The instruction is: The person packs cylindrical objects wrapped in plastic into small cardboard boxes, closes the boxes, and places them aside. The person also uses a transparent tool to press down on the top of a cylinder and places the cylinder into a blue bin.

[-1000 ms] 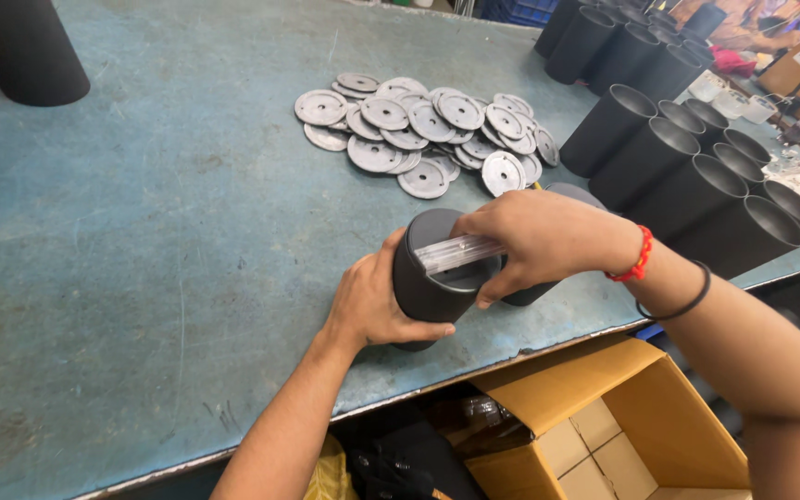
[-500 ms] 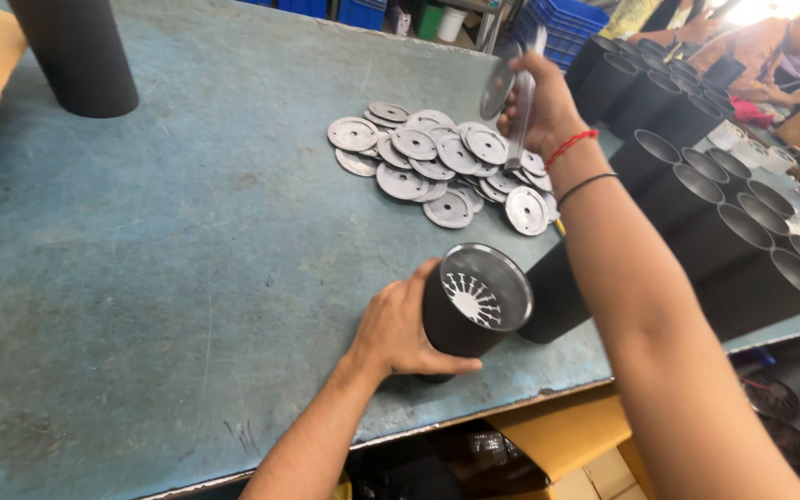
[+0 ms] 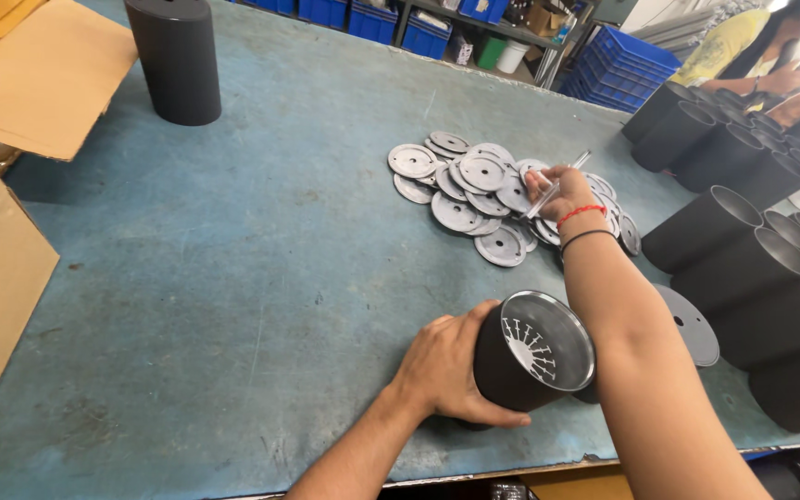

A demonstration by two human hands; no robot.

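Blue-green, scuffed worktop (image 3: 233,278) carries everything we list. Cardboard flaps (image 3: 11,185) overhang its left edge. Black cylinders lying in rows (image 3: 752,268) fill the right side, open mouths toward us, and one black cylinder standing upright (image 3: 175,57) sits at the far left, well apart from the rest. Blue crates (image 3: 622,65) stand beyond the far edge.

Next we note the black cylinder (image 3: 530,356) near the front edge, tipped on its side so its open end faces up and right, showing a shiny inner wall and a slotted metal plate inside. Our left hand (image 3: 446,370) is wrapped against its closed end, grasping it. A flat grey disc (image 3: 692,324) lies just beside it on the right.

Further back, a loose heap of metal discs (image 3: 474,185) lies mid-worktop. Our right hand (image 3: 562,190) reaches over the heap's right edge, fingers pinched on a thin clear strip (image 3: 557,185). A red thread and a black band circle that wrist.
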